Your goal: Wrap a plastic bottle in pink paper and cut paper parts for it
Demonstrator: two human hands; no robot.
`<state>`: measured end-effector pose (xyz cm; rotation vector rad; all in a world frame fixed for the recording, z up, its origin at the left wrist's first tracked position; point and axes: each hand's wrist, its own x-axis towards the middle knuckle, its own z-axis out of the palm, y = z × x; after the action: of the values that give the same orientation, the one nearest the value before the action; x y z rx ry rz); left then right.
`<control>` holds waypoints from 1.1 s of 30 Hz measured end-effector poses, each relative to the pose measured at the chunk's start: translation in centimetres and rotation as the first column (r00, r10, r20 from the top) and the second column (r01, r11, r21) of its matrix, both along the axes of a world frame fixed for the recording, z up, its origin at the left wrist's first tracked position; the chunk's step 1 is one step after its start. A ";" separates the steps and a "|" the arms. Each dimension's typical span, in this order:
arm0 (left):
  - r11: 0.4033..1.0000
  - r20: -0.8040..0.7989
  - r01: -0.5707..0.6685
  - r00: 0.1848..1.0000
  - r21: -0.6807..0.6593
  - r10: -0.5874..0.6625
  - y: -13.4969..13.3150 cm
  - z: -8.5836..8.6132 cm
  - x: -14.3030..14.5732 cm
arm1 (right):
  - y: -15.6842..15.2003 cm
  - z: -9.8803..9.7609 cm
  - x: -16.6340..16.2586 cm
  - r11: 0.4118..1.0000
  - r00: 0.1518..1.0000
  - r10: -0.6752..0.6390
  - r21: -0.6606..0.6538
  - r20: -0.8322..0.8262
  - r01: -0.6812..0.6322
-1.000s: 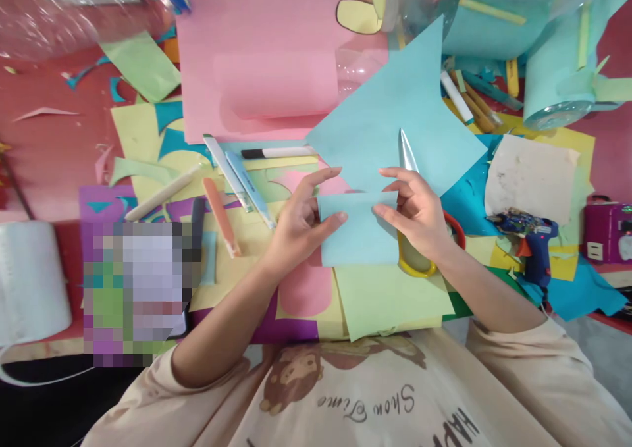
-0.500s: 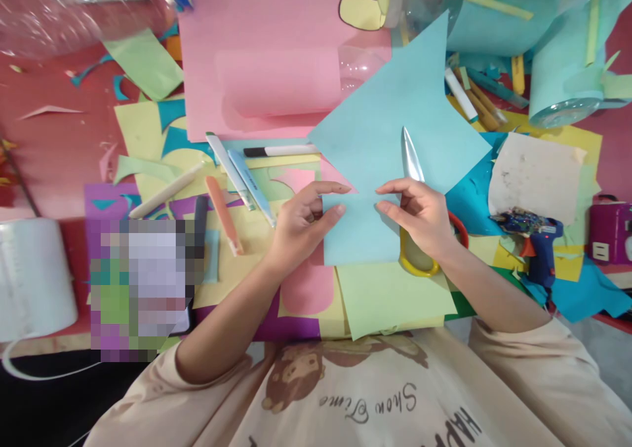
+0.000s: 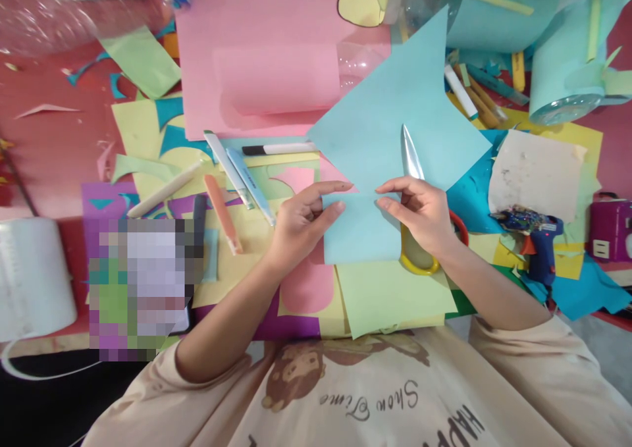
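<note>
A small rectangular piece of light blue paper spans the space between my hands. My left hand pinches its upper left edge, thumb in front and index finger along the top. At the upper right edge, my right hand pinches it the same way. Beyond lies a larger light blue paper sheet with pointed corners. Scissors rest on that sheet, blade pointing away; their yellow and red handles are partly hidden by my right hand. Below the small piece is a pale green paper sheet.
Markers lie left of my hands. A large pink sheet is at the back. On the right are a glue gun and a stained white sheet. Blue-wrapped plastic bottles are at the back right. Paper scraps cover the table.
Both hands stay nearly still, holding the small light blue paper in the same place. The view has shifted very slightly.
</note>
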<state>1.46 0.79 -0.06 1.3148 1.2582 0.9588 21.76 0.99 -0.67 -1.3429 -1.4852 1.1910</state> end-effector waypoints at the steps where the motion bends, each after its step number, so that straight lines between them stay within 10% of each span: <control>1: 1.000 -0.006 0.008 1.000 0.015 -0.008 0.0 0.0 0.0 | 0.0 0.0 0.0 1.000 1.000 -0.003 0.003 -0.012 0.003; 33: 0.998 -0.072 0.004 0.997 0.068 0.001 0.1 0.1 0.0 | -0.1 0.2 -0.1 1.000 0.998 -0.005 -0.012 -0.064 0.004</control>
<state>1.51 0.91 0.00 1.4141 1.2890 0.9684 21.63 0.94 -0.43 -1.3037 -1.4314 1.2304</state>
